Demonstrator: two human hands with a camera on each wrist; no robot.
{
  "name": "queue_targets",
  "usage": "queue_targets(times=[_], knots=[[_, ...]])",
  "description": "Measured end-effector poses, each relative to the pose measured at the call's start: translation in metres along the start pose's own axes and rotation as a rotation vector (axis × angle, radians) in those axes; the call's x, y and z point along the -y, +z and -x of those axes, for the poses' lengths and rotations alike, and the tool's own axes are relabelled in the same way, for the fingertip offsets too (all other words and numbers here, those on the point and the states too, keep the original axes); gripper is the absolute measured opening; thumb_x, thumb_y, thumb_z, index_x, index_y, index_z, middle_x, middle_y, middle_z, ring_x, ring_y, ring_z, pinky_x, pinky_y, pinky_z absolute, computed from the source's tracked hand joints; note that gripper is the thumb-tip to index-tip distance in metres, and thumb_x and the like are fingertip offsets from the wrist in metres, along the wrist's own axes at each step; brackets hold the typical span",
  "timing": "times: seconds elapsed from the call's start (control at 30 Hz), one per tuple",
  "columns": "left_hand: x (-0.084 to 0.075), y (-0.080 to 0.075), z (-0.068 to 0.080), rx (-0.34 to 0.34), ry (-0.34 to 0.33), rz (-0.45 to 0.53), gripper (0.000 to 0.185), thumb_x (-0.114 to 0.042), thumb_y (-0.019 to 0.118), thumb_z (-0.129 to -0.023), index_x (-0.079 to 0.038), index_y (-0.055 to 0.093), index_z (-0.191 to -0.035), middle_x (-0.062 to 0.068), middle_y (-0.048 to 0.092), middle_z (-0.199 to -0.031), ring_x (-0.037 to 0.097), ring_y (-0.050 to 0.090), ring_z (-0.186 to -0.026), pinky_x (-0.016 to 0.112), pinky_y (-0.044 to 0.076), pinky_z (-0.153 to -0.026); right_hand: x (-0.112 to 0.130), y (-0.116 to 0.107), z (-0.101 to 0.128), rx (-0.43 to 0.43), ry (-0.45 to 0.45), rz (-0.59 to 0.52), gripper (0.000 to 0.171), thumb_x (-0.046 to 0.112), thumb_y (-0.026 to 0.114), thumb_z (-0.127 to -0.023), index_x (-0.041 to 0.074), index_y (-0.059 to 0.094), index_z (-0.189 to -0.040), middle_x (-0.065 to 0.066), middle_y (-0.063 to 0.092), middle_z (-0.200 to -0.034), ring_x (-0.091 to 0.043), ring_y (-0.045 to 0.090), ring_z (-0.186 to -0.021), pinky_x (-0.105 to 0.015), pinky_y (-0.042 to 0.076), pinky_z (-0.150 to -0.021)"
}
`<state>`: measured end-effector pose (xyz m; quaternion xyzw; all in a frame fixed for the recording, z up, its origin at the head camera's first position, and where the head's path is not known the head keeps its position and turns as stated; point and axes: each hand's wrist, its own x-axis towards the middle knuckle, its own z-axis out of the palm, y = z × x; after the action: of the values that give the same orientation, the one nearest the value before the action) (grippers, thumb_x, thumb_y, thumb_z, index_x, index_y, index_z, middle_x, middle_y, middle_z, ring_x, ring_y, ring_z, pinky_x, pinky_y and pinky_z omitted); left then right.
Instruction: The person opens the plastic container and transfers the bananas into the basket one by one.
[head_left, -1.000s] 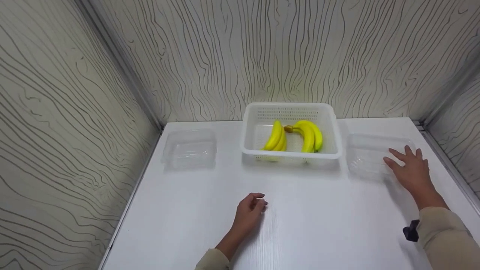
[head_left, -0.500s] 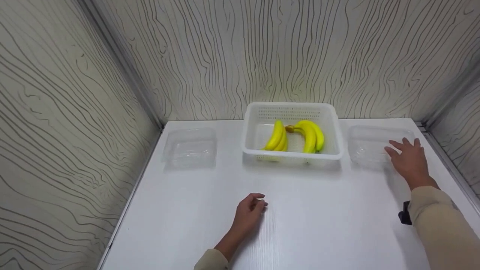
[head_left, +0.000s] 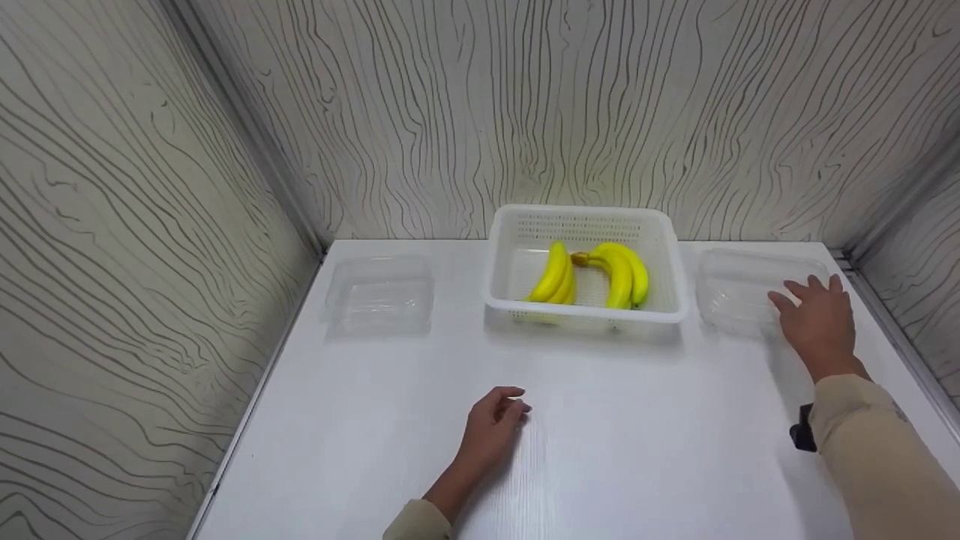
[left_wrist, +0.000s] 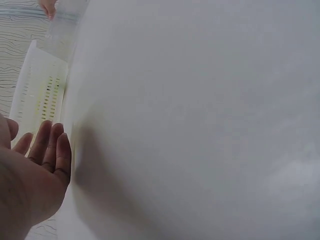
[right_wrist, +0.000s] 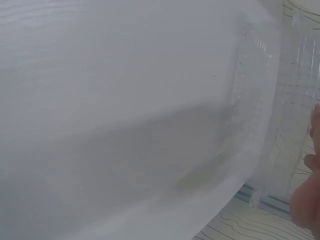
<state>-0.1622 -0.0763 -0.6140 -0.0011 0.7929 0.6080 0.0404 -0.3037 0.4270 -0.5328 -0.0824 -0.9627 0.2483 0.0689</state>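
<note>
A white slotted basket [head_left: 585, 311] stands at the back middle of the white table [head_left: 615, 450] and holds two bunches of yellow bananas [head_left: 619, 274]. Right of it lies an empty clear plastic container [head_left: 731, 289]. My right hand [head_left: 814, 304] rests on the container's near right part with its fingers straight and spread. My left hand [head_left: 504, 405] lies on the table in front of the basket, its fingers loosely curled and holding nothing. The left wrist view shows that hand [left_wrist: 42, 160] beside the basket's wall [left_wrist: 40, 95]. The right wrist view shows the clear container [right_wrist: 280, 110] up close.
A second empty clear container [head_left: 379, 294] sits at the back left of the table. Wood-grain walls [head_left: 112, 225] close in the table on the left, back and right. A dark wrist camera [head_left: 802, 436] shows under my right sleeve.
My right hand has slid a little toward the back wall, and the right clear container has moved back with it. My left hand has stayed in place.
</note>
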Motion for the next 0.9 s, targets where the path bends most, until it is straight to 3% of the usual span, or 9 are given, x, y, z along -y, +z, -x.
queue_targets(times=[0.2, 0.37, 0.63, 0.77, 0.9], knots=[[-0.001, -0.003, 0.002, -0.010, -0.014, 0.005, 0.026, -0.014, 0.059, -0.107, -0.008, 0.070, -0.129, 0.000, 0.080, -0.105, 0.008, 0.072, -0.095, 0.020, 0.057, -0.083, 0.001, -0.005, 0.005, -0.084, -0.063, -0.095, 0.064, 0.041, 0.032, -0.117, -0.009, 0.049, -0.152, -0.041, 0.028, -0.165, -0.058, 0.004, -0.163, -0.077, 0.012, -0.127], [-0.001, -0.008, 0.002, -0.020, -0.010, 0.016, 0.026, -0.014, 0.059, -0.107, -0.007, 0.069, -0.130, 0.003, 0.080, -0.106, 0.011, 0.074, -0.097, 0.020, 0.057, -0.085, 0.018, -0.009, 0.021, -0.135, -0.167, -0.127, 0.058, 0.039, 0.038, -0.116, -0.005, 0.055, -0.150, -0.035, 0.039, -0.164, -0.052, 0.014, -0.165, -0.077, 0.017, -0.126], [0.000, -0.013, 0.002, -0.018, 0.006, 0.071, 0.027, -0.015, 0.059, -0.108, -0.005, 0.068, -0.131, 0.008, 0.080, -0.109, 0.018, 0.076, -0.100, 0.023, 0.059, -0.086, 0.052, 0.013, 0.085, -0.221, -0.373, -0.157, 0.040, 0.025, 0.061, -0.109, 0.002, 0.067, -0.141, -0.033, 0.063, -0.144, -0.059, 0.043, -0.148, -0.085, 0.029, -0.113], [0.000, -0.013, 0.003, -0.029, -0.011, 0.060, 0.027, -0.016, 0.058, -0.109, -0.007, 0.068, -0.131, 0.006, 0.080, -0.109, 0.015, 0.075, -0.101, 0.022, 0.059, -0.087, 0.060, 0.030, 0.121, -0.169, -0.417, -0.148, 0.039, 0.023, 0.067, -0.106, 0.007, 0.069, -0.141, -0.029, 0.066, -0.143, -0.058, 0.047, -0.145, -0.084, 0.033, -0.108], [-0.001, -0.015, 0.003, -0.032, -0.009, 0.048, 0.027, -0.017, 0.058, -0.109, -0.008, 0.068, -0.132, 0.004, 0.080, -0.109, 0.014, 0.075, -0.100, 0.022, 0.060, -0.086, 0.062, 0.042, 0.153, -0.095, -0.405, -0.142, 0.040, 0.024, 0.070, -0.105, 0.010, 0.068, -0.142, -0.025, 0.068, -0.143, -0.057, 0.049, -0.144, -0.083, 0.037, -0.106]])
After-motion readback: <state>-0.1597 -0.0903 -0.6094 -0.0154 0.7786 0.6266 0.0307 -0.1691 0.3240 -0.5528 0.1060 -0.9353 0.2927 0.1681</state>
